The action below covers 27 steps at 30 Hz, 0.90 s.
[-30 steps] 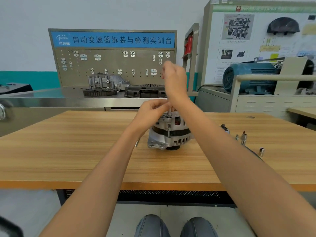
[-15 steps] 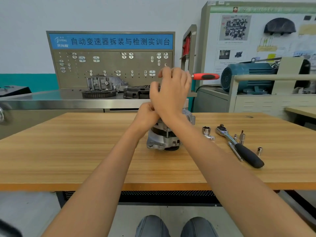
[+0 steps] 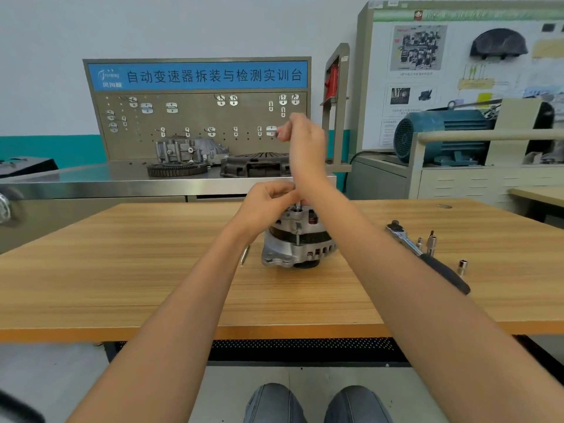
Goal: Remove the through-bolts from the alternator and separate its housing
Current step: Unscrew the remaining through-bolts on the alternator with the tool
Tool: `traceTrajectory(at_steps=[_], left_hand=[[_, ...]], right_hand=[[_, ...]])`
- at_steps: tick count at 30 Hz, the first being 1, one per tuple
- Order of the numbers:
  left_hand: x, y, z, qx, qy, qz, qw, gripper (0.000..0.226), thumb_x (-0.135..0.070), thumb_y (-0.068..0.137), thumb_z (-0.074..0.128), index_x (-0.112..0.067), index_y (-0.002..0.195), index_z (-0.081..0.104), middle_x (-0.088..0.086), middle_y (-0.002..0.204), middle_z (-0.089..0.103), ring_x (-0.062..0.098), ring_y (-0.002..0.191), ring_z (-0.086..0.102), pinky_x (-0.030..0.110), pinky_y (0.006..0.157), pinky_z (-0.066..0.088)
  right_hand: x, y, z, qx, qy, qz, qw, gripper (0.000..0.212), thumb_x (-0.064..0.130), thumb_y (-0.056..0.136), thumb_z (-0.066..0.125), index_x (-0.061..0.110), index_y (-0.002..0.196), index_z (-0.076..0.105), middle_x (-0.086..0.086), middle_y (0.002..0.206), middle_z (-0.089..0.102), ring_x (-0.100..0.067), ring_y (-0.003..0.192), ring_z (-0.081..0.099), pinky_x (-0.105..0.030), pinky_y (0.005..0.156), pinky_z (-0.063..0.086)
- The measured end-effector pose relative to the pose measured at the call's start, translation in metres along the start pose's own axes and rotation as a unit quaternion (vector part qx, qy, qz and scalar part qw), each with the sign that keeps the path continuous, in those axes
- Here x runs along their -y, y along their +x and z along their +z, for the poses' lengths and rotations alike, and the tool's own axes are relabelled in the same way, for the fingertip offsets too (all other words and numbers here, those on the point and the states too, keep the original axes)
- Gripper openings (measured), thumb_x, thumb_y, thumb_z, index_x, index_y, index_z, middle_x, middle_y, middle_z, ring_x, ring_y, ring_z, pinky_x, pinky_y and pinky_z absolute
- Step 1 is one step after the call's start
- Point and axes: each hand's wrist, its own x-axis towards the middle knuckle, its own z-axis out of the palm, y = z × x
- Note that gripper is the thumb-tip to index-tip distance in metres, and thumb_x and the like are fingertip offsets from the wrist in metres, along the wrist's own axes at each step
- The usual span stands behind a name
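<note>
Single head cam, wide-angle, looking forward and slightly down across wooden table (image 3: 128,270); alternator (image 3: 297,239) close at 12 o'clock, knees at 6.

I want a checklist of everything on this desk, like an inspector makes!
Surface: wooden table.
Job's things: alternator stands mid-table; a bolt runs up its side.
Clutter: ratchet, small sockets, a loose pin.
Hands: left hand pinches at the alternator's top; right hand is raised, fingers curled, gripping a tool that is mostly hidden.
Cables: black cable by the cabinet.
Surroundings: tool board, blue motor.
</note>
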Motion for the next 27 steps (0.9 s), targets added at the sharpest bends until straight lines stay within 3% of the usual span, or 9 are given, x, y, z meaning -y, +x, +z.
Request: traceTrajectory(at_steps=[2,4,6,9,12,19,22,25,27], left_hand=[[0.001,0.0,0.0,-0.015,0.001,-0.005,1.0,0.028,0.002,0.089,0.056,-0.019,0.073,0.065,-0.016,0.058,0.067,-0.007,0.061,0.062,0.013,0.063,0.05],[0.0,0.0,0.001,-0.031,0.017,-0.012,0.999,0.033,0.012,0.086,0.048,-0.012,0.065,0.055,-0.01,0.045,0.057,-0.006,0.045,0.053,0.011,0.048,0.041],[-0.002,0.0,0.001,-0.035,0.03,-0.004,0.999,0.03,0.012,0.086,0.046,-0.009,0.066,0.053,-0.004,0.05,0.053,-0.006,0.041,0.048,0.01,0.045,0.036],[-0.003,0.0,0.002,-0.032,0.011,-0.006,0.999,0.027,0.005,0.086,0.051,-0.011,0.065,0.054,0.004,0.059,0.053,0.004,0.053,0.048,0.022,0.057,0.036],[-0.003,0.0,0.002,-0.012,-0.003,-0.011,1.0,0.02,-0.017,0.092,0.06,-0.028,0.078,0.071,-0.008,0.08,0.072,0.005,0.078,0.064,0.024,0.078,0.047],[0.001,0.001,0.002,-0.012,0.005,0.004,1.0,0.016,-0.026,0.091,0.062,-0.021,0.083,0.075,0.0,0.09,0.074,0.001,0.081,0.064,0.022,0.079,0.049],[0.001,-0.001,0.001,-0.021,-0.009,0.012,1.0,0.021,-0.011,0.091,0.061,-0.024,0.077,0.07,-0.015,0.071,0.072,-0.006,0.073,0.065,0.012,0.069,0.049],[0.003,0.002,-0.001,-0.047,0.018,-0.006,0.999,0.033,0.009,0.087,0.049,-0.013,0.064,0.056,-0.013,0.045,0.057,-0.005,0.044,0.051,0.009,0.046,0.037],[0.002,0.003,0.0,-0.051,0.045,-0.006,0.998,0.028,0.008,0.087,0.047,-0.009,0.066,0.051,-0.005,0.051,0.052,-0.003,0.043,0.043,0.01,0.043,0.031]], right_hand=[[-0.012,-0.012,-0.001,-0.045,-0.231,-0.146,0.961,0.016,0.012,0.09,0.046,0.009,0.075,0.052,-0.001,0.081,0.048,-0.016,0.081,0.047,-0.032,0.085,0.041],[-0.022,-0.018,-0.004,-0.099,-0.464,-0.221,0.852,0.018,0.018,0.082,0.049,0.008,0.095,0.057,-0.004,0.095,0.051,-0.022,0.099,0.047,-0.038,0.113,0.021],[-0.023,-0.02,-0.003,-0.114,-0.514,-0.232,0.818,0.028,0.024,0.08,0.049,0.008,0.101,0.058,-0.005,0.1,0.052,-0.023,0.107,0.045,-0.035,0.117,0.003],[-0.013,-0.015,0.001,-0.104,-0.361,-0.204,0.904,0.013,0.024,0.085,0.051,0.013,0.079,0.054,0.002,0.085,0.048,-0.017,0.094,0.044,-0.038,0.111,0.02],[0.003,0.0,-0.002,-0.025,-0.125,-0.058,0.99,0.038,0.018,0.093,0.042,0.016,0.056,0.034,0.003,0.062,0.039,-0.015,0.069,0.038,-0.033,0.076,0.034],[0.009,0.012,-0.016,0.058,0.177,0.101,0.977,0.043,0.014,0.098,0.031,0.013,0.055,0.04,-0.001,0.051,0.05,-0.017,0.065,0.054,-0.029,0.08,0.041],[-0.001,-0.005,-0.006,0.018,-0.098,-0.031,0.995,0.021,0.011,0.093,0.042,0.011,0.076,0.055,-0.001,0.085,0.054,-0.014,0.09,0.051,-0.027,0.082,0.038],[-0.02,-0.021,-0.003,-0.059,-0.467,-0.195,0.861,0.036,0.02,0.084,0.049,0.007,0.117,0.054,-0.005,0.113,0.053,-0.02,0.115,0.044,-0.036,0.115,0.019],[-0.021,-0.025,0.0,-0.105,-0.507,-0.222,0.826,0.044,0.025,0.081,0.049,0.004,0.119,0.053,-0.007,0.114,0.054,-0.024,0.118,0.044,-0.036,0.119,0.005]])
